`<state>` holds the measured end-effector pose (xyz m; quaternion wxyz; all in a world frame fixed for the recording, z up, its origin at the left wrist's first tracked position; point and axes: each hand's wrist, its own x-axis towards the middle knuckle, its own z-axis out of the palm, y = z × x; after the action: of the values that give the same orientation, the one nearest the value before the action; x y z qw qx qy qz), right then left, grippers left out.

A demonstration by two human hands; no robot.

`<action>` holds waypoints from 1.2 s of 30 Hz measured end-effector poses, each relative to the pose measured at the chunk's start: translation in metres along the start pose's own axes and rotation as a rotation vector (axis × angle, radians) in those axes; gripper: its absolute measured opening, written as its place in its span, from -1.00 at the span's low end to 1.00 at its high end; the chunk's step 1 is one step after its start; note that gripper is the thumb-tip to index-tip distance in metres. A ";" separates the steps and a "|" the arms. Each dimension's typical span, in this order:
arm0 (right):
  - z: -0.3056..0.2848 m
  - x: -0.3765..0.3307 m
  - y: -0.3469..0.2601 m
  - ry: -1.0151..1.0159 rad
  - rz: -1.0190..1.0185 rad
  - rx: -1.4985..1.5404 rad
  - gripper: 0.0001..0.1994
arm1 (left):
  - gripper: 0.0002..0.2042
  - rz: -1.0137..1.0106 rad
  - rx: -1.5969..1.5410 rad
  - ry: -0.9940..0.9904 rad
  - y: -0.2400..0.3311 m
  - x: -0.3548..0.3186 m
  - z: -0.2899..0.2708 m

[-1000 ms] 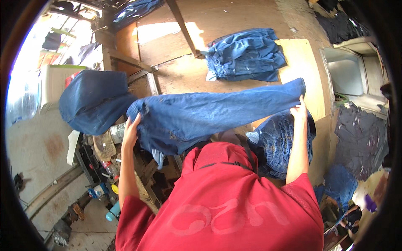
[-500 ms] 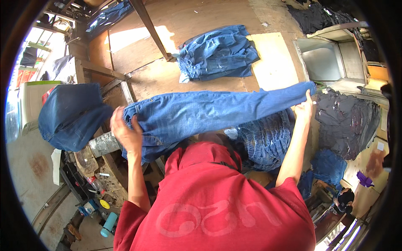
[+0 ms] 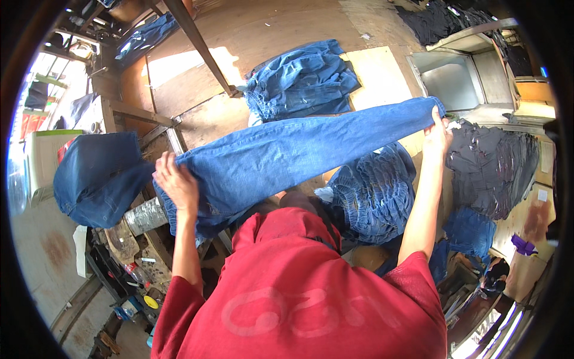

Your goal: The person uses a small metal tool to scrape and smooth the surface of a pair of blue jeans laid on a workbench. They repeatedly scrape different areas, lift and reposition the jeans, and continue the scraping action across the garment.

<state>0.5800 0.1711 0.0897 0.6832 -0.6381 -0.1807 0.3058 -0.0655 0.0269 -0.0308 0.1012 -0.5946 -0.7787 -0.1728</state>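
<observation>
A pair of blue denim trousers (image 3: 287, 149) is stretched across in front of me, one leg drawn out to the right and tilted upward. My right hand (image 3: 437, 136) pinches the end of that leg. At the wider left end, my left hand (image 3: 177, 184) has its fingers bent over the cloth and grips it; the thumb is partly hidden. Just below the leg lies a bunched stack of denim with gathered waists (image 3: 373, 197). Left of my left hand, a darker denim piece (image 3: 98, 179) hangs beside a silver-wrapped bar (image 3: 145, 216).
More denim trousers (image 3: 302, 81) lie on the wooden floor (image 3: 269, 27) ahead. A heap of black garments (image 3: 487, 170) is at the right, below a grey bin-like opening (image 3: 451, 81). A slanted wooden post (image 3: 200, 45) stands at upper left. Small clutter, including a yellow disc (image 3: 151, 302), sits lower left.
The trousers have been turned, so the leg now shows a smoother, wider face and slants more. My left hand has shifted slightly, its fingers bending onto the cloth. My right hand keeps the leg end.
</observation>
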 end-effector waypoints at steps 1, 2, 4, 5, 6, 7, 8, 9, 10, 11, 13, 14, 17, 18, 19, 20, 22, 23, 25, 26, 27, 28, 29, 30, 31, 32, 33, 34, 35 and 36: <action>0.000 -0.005 -0.007 -0.042 -0.026 0.016 -0.53 | -0.60 0.111 -0.338 0.015 0.030 -0.003 -0.002; 0.000 -0.012 -0.014 -0.046 -0.031 -0.004 -0.53 | -0.58 0.264 -0.394 -0.130 0.065 -0.016 -0.004; 0.008 -0.034 -0.036 -0.144 -0.064 -0.013 -0.55 | -0.53 0.571 -0.486 -0.424 0.138 -0.047 0.001; 0.017 -0.048 -0.047 -0.156 -0.084 0.000 -0.58 | -0.40 0.672 -0.577 -0.504 0.164 -0.063 0.002; 0.028 -0.064 -0.061 -0.158 -0.081 -0.021 -0.60 | -0.22 0.723 -0.464 -0.610 0.183 -0.074 0.007; 0.041 -0.084 -0.073 -0.215 -0.115 0.005 -0.61 | -0.13 0.735 -0.392 -0.657 0.189 -0.082 0.011; 0.056 -0.106 -0.083 -0.262 -0.187 0.017 -0.62 | -0.10 0.740 -0.345 -0.663 0.193 -0.088 0.016; 0.074 -0.128 -0.092 -0.281 -0.194 0.031 -0.61 | -0.11 0.770 -0.323 -0.625 0.194 -0.092 0.020; 0.092 -0.152 -0.098 -0.292 -0.220 0.033 -0.60 | -0.11 0.794 -0.279 -0.603 0.190 -0.094 0.024; 0.110 -0.178 -0.102 -0.314 -0.271 0.024 -0.60 | -0.15 0.829 -0.258 -0.580 0.188 -0.096 0.027; 0.147 -0.231 -0.104 -0.459 -0.251 0.054 -0.58 | -0.21 0.836 -0.288 -0.467 0.185 -0.097 0.030; 0.166 -0.263 -0.095 -0.564 -0.286 0.105 -0.57 | -0.32 0.822 -0.296 -0.433 0.186 -0.099 0.030; 0.210 -0.363 -0.052 -0.820 -0.239 -0.176 -0.58 | -0.39 0.819 -0.272 -0.529 0.190 -0.109 0.027; 0.219 -0.396 -0.031 -0.986 -0.165 -0.251 -0.59 | -0.39 0.796 -0.316 -0.618 0.191 -0.111 0.026; 0.232 -0.426 -0.001 -1.102 -0.332 -0.277 -0.66 | -0.39 0.813 -0.291 -0.529 0.191 -0.113 0.024; 0.243 -0.456 0.030 -1.184 -0.439 -0.365 -0.73 | -0.39 0.817 -0.297 -0.528 0.191 -0.114 0.023; 0.249 -0.505 0.090 -1.382 -0.499 -0.428 -0.80 | -0.39 0.800 -0.307 -0.524 0.189 -0.114 0.019; 0.252 -0.522 0.119 -1.509 -0.570 -0.576 -0.84 | -0.40 0.803 -0.315 -0.522 0.189 -0.114 0.016; 0.251 -0.547 0.166 -1.691 -0.630 -0.994 -0.93 | -0.40 0.794 -0.323 -0.526 0.190 -0.113 0.013; 0.247 -0.552 0.179 -1.687 -0.688 -0.913 -0.94 | -0.40 0.793 -0.326 -0.533 0.190 -0.112 0.013; 0.246 -0.556 0.187 -1.695 -0.716 -0.908 -0.94 | -0.40 0.791 -0.330 -0.536 0.191 -0.112 0.012; 0.248 -0.556 0.188 -1.720 -0.710 -1.011 -0.94 | -0.40 0.791 -0.326 -0.538 0.191 -0.111 0.013; 0.249 -0.551 0.182 -1.715 -0.729 -0.939 -0.94 | -0.40 0.793 -0.324 -0.541 0.192 -0.111 0.013; 0.254 -0.545 0.170 -1.681 -0.736 -0.790 -0.93 | -0.40 0.795 -0.319 -0.546 0.191 -0.110 0.015; 0.262 -0.535 0.152 -1.650 -0.706 -0.795 -0.93 | -0.40 0.805 -0.308 -0.552 0.191 -0.108 0.017; 0.268 -0.520 0.128 -1.545 -0.748 -0.676 -0.92 | -0.40 0.815 -0.282 -0.554 0.189 -0.105 0.021; 0.274 -0.498 0.101 -1.465 -0.778 -0.543 -0.88 | -0.40 0.834 -0.267 -0.575 0.187 -0.103 0.023; 0.274 -0.471 0.069 -1.340 -0.818 -0.403 -0.88 | -0.40 0.859 -0.250 -0.600 0.186 -0.101 0.025; 0.271 -0.439 0.035 -1.236 -0.870 -0.417 -0.82 | -0.40 0.882 -0.225 -0.635 0.186 -0.100 0.025; 0.268 -0.401 0.000 -1.131 -1.014 -0.447 -0.78 | -0.40 0.905 -0.211 -0.643 0.185 -0.097 0.027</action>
<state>0.1096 0.1150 0.1796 0.3995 -0.3479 -0.8262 0.1917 0.1403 -0.0059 -0.0630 -0.1372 -0.8989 -0.4162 0.0011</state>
